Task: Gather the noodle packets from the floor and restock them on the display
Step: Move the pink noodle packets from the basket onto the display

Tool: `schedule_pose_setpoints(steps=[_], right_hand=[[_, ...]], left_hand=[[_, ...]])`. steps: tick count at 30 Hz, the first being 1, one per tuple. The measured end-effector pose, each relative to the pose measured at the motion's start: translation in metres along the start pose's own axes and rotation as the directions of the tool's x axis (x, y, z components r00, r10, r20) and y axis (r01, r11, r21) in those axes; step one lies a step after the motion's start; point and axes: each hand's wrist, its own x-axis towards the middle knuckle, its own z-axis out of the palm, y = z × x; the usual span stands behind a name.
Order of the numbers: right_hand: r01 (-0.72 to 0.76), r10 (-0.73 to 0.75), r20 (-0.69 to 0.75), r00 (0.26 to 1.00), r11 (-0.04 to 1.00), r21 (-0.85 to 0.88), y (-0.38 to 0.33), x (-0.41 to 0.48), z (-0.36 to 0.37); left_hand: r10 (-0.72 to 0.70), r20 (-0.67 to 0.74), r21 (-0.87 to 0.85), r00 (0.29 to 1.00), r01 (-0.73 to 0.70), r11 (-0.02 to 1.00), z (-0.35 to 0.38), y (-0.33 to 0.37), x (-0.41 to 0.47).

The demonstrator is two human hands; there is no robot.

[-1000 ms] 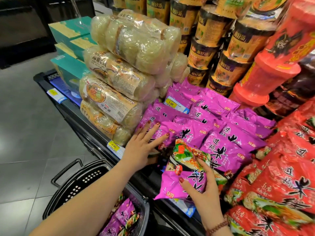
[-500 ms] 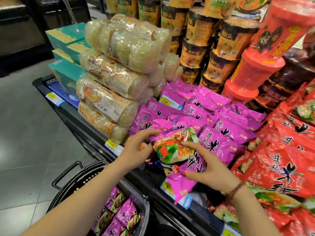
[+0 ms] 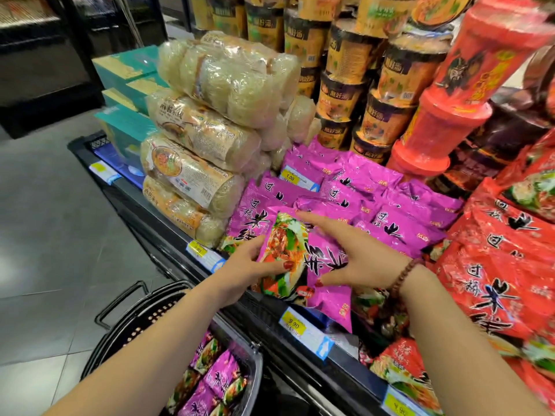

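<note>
— Far left, low down?
— Grey tiled floor (image 3: 45, 235). On it, one black basket (image 3: 141, 319) with loose purple basket packets (image 3: 219, 376) inside; I cannot tell how many.

— Shelf, left end?
— Teal boxes (image 3: 126, 130), stacked. Just beside them, clear-wrapped noodle bundles (image 3: 210, 121), piled several high.

— Hands?
— Left hand (image 3: 249, 265): fingers curled behind the left edge of one purple noodle packet (image 3: 288, 244), thumb on its front. Right hand (image 3: 357, 259): fingers straight, forefinger stretched toward the packet's top, palm laid over its right half, thumb touching its front; it grips nothing. Bead bracelet (image 3: 404, 274) on that wrist.

— Location of the packet?
— Front of the display shelf (image 3: 351, 370), lying on the purple stack (image 3: 399, 232). Its lower end hangs over the shelf's front rail, just above a yellow price tag (image 3: 295, 325).

— Behind and to the right?
— Dark cup noodles (image 3: 339, 100), stacked. Red tubs (image 3: 444, 121) beside them. Red packets (image 3: 495, 283) at far right, touching the purple stack.
</note>
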Motion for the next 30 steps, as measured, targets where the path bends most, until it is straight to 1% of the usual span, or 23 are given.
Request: schedule_pose_setpoints(steps=[2,3,4,5,6,7,8,9,10,11,12,13,14,15,17,18,20,21,23,24,25,28,30], right_hand=[[-0.058,0.062,-0.153,0.986,0.998,0.03,0.002,-0.003,0.004],[-0.082,0.087,-0.277,0.957,0.996,0.029,0.004,-0.006,0.01],[-0.115,0.118,-0.421,0.9,0.993,0.033,0.006,-0.009,0.018],[-0.158,0.176,-0.552,0.815,0.984,0.081,0.007,-0.012,0.029],[-0.198,0.275,-0.645,0.713,0.961,0.191,0.004,-0.015,0.04],[-0.22,0.405,-0.682,0.609,0.912,0.345,0.003,-0.018,0.054],[-0.221,0.556,-0.643,0.526,0.82,0.528,0.001,-0.02,0.066],[-0.169,0.688,-0.54,0.485,0.68,0.713,-0.001,-0.022,0.077],[-0.065,0.771,-0.407,0.49,0.498,0.865,-0.002,-0.023,0.085],[0.048,0.808,-0.27,0.523,0.288,0.956,-0.003,-0.024,0.091],[0.139,0.809,-0.166,0.564,0.105,0.985,-0.005,-0.025,0.093],[0.193,0.804,-0.13,0.58,0.019,0.981,-0.007,-0.025,0.093],[0.217,0.811,-0.151,0.565,0.031,0.976,-0.008,-0.025,0.09],[0.228,0.823,-0.199,0.531,0.087,0.97,-0.009,-0.026,0.086],[0.178,0.809,-0.358,0.466,0.311,0.934,-0.004,-0.029,0.076],[0.111,0.764,-0.446,0.467,0.449,0.887,0.001,-0.031,0.071],[-0.074,0.643,-0.552,0.53,0.684,0.726,0.014,-0.036,0.065],[-0.137,0.586,-0.558,0.588,0.752,0.645,0.019,-0.036,0.063],[-0.195,0.517,-0.493,0.7,0.802,0.564,0.024,-0.031,0.063],[-0.209,0.495,-0.461,0.736,0.814,0.542,0.027,-0.026,0.065],[-0.221,0.491,-0.446,0.749,0.818,0.531,0.028,-0.019,0.069],[-0.233,0.507,-0.503,0.7,0.828,0.51,0.027,0.005,0.085],[-0.253,0.531,-0.584,0.614,0.833,0.492,0.027,0.016,0.098]], left_hand=[[0.024,-0.073,-0.038,0.997,-0.027,0.999,0.003,-0.007,-0.001],[0.037,-0.119,-0.088,0.992,-0.047,0.995,0.006,-0.011,-0.002],[0.034,-0.169,-0.158,0.985,-0.061,0.986,0.009,-0.015,-0.002],[0.023,-0.217,-0.23,0.976,-0.074,0.97,0.014,-0.019,-0.003],[0.005,-0.262,-0.298,0.965,-0.086,0.951,0.017,-0.025,-0.003],[-0.015,-0.294,-0.362,0.956,-0.097,0.927,0.022,-0.031,-0.003],[-0.035,-0.314,-0.418,0.949,-0.105,0.902,0.027,-0.035,-0.004],[-0.053,-0.322,-0.466,0.945,-0.11,0.878,0.034,-0.04,-0.004],[-0.067,-0.323,-0.498,0.944,-0.109,0.86,0.04,-0.044,-0.005],[-0.078,-0.319,-0.511,0.945,-0.102,0.853,0.046,-0.048,-0.006],[-0.076,-0.313,-0.505,0.947,-0.098,0.857,0.051,-0.05,-0.006],[-0.061,-0.31,-0.476,0.949,-0.1,0.874,0.055,-0.053,-0.006],[-0.034,-0.316,-0.409,0.948,-0.104,0.907,0.057,-0.056,-0.007],[0.009,-0.328,-0.29,0.945,-0.11,0.951,0.057,-0.059,-0.007],[0.155,-0.345,0.027,0.926,-0.155,0.988,0.052,-0.065,-0.008],[0.237,-0.367,0.175,0.9,-0.184,0.967,0.048,-0.067,-0.009],[0.42,-0.391,0.433,0.819,-0.239,0.869,0.039,-0.071,-0.013],[0.501,-0.362,0.546,0.786,-0.257,0.797,0.034,-0.07,-0.014],[0.598,-0.237,0.701,0.766,-0.291,0.651,0.028,-0.069,-0.012],[0.614,-0.163,0.741,0.772,-0.315,0.593,0.027,-0.068,-0.011],[0.622,-0.095,0.77,0.777,-0.339,0.541,0.026,-0.069,-0.007],[0.595,0.027,0.83,0.804,-0.349,0.435,0.025,-0.077,0.006],[0.579,0.065,0.868,0.813,-0.333,0.369,0.021,-0.081,0.014]])
